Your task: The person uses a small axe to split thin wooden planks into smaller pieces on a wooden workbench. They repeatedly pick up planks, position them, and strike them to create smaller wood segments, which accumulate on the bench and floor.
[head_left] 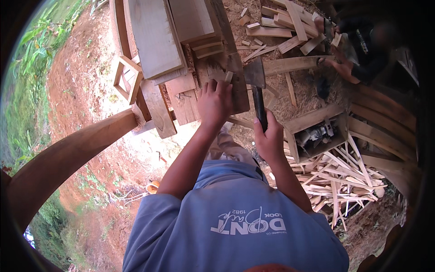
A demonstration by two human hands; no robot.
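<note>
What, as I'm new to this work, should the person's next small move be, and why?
Perhaps ease the broad metal blade left toward the small wood piece, keeping the left hand clear: that hand appears to hold the piece at the workbench, while the right hand grips the dark handle, with the blade off to the wood's right.

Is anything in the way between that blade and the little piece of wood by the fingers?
From this view, nothing visible stands between the blade in the right hand and the wood piece; the left hand's fingers are at its near end.
</note>
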